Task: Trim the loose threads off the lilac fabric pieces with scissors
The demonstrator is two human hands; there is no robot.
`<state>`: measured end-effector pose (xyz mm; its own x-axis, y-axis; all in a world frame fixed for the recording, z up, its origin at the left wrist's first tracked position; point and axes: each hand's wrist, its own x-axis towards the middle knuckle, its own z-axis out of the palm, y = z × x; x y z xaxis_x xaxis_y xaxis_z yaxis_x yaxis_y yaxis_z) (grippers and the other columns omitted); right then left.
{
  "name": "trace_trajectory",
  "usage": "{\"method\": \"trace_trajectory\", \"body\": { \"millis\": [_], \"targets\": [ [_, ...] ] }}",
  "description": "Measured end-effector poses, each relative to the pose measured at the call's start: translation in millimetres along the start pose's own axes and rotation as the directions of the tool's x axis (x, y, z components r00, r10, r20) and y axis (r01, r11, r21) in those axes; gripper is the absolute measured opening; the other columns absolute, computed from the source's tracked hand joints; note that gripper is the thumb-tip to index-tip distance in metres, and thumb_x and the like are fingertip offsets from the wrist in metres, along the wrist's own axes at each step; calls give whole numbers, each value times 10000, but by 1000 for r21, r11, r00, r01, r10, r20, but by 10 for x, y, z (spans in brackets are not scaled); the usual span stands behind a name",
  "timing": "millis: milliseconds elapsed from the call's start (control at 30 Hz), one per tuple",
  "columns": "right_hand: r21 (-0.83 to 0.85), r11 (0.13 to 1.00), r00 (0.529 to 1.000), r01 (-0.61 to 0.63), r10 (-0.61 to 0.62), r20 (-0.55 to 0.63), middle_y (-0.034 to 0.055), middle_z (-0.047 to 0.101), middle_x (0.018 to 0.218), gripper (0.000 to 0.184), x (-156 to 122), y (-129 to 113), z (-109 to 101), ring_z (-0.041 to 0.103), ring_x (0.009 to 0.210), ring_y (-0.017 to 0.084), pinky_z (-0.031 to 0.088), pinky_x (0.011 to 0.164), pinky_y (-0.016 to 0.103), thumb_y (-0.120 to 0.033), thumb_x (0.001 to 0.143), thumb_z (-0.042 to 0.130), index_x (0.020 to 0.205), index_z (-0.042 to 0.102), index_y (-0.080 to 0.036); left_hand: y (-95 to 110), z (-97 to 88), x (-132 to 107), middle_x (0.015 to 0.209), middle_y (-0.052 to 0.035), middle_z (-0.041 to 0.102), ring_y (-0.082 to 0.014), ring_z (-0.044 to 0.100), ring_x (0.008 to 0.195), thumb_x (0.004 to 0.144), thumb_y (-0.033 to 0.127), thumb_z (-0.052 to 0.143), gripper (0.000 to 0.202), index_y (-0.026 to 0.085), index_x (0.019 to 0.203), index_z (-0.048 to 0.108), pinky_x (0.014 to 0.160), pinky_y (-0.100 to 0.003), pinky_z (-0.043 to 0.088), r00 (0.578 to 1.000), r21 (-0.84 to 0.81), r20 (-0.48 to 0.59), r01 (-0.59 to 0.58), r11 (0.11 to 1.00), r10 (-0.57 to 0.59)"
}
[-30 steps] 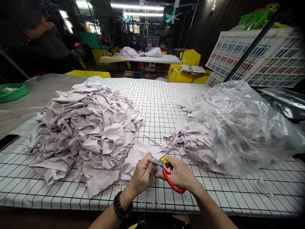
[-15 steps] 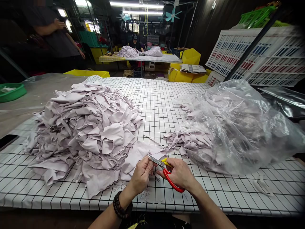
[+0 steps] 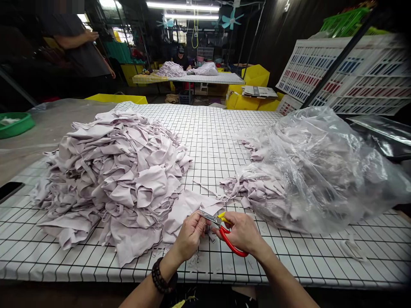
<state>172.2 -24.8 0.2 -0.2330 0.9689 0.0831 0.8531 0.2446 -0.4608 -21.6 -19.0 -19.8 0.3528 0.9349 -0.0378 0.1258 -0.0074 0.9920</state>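
Note:
My right hand (image 3: 244,231) grips a pair of scissors (image 3: 236,248) with one red and one yellow handle. Their metal blades point left, and the tips reach the fingers of my left hand (image 3: 191,235). Those fingers are closed in a pinch on the near edge of a pale lilac fabric piece (image 3: 183,207); the pinched bit is mostly hidden. A big heap of the same fabric pieces (image 3: 125,162) rises to the left. To the right, more pieces (image 3: 263,188) spill from a clear plastic bag (image 3: 334,171).
Small scraps lie on the grid-patterned tablecloth (image 3: 212,128) near my hands. A phone (image 3: 9,190) and a green basket (image 3: 16,126) are at the left. Behind stand yellow bins (image 3: 240,100) and another table (image 3: 221,78), where a person sits. Another person (image 3: 81,51) stands back left.
Almost nothing differs. Both hands and the scissors keep their place, and the standing person at the back left has shifted slightly to the right.

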Motion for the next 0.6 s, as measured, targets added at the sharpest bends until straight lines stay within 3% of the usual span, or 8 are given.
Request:
{"method": "trace_trajectory", "body": {
  "millis": [133, 200, 267, 333, 433, 533, 600],
  "targets": [
    [96, 994, 998, -54, 52, 20, -47, 441, 523, 401, 3, 28, 11, 361, 496, 94, 229, 498, 221, -489, 731, 606, 561, 391, -196, 33, -14, 54, 680, -9, 514, -113, 482, 594, 960, 378, 328, 341, 159, 884, 578, 599, -234, 418, 999, 77, -2, -36, 996, 37],
    [207, 970, 991, -130, 120, 60, -54, 413, 527, 409, -1, 87, 6, 350, 505, 96, 240, 492, 215, -486, 727, 620, 572, 370, -201, 15, -17, 103, 801, -45, 556, -152, 540, 738, 948, 354, 348, 308, 167, 897, 587, 714, -276, 452, 993, 255, -49, -90, 963, 106],
    [324, 921, 976, -219, 198, 95, -60, 391, 550, 382, -16, 181, 1, 346, 521, 98, 254, 490, 208, -461, 736, 621, 605, 366, -208, -65, -15, 162, 1065, -102, 551, -231, 524, 1000, 879, 353, 485, 235, 173, 984, 591, 878, -358, 429, 976, 515, -127, -85, 853, 174],
    [411, 866, 959, -285, 260, 117, -63, 372, 576, 343, -47, 294, 6, 341, 539, 100, 266, 495, 206, -428, 753, 610, 636, 372, -212, -192, -19, 234, 1232, -133, 477, -301, 443, 1148, 780, 328, 608, 368, 170, 1108, 557, 950, -426, 385, 966, 712, -183, 3, 702, 181],
    [466, 819, 941, -336, 319, 117, -63, 349, 592, 315, -119, 451, 30, 331, 557, 102, 272, 506, 208, -390, 761, 603, 642, 372, -212, -306, -97, 380, 1093, -109, 544, -264, 524, 1014, 760, 198, 590, 331, 161, 1086, 556, 856, -384, 441, 986, 802, -163, 108, 588, 41],
    [462, 807, 927, -368, 355, 118, -63, 357, 590, 310, -197, 544, 51, 342, 564, 106, 282, 512, 209, -366, 756, 601, 632, 362, -212, -74, -375, 561, 927, -56, 578, -187, 563, 840, 777, 116, 541, 161, 170, 923, 578, 748, -294, 466, 993, 754, -117, 96, 650, -10],
    [432, 809, 915, -398, 388, 115, -61, 388, 584, 291, -230, 569, 63, 366, 561, 110, 301, 512, 209, -356, 748, 599, 629, 375, -213, 300, -717, 687, 914, -47, 578, -171, 561, 807, 818, 142, 513, 132, 172, 939, 558, 710, -278, 472, 973, 707, -213, 90, 702, 90]
  ]
}}
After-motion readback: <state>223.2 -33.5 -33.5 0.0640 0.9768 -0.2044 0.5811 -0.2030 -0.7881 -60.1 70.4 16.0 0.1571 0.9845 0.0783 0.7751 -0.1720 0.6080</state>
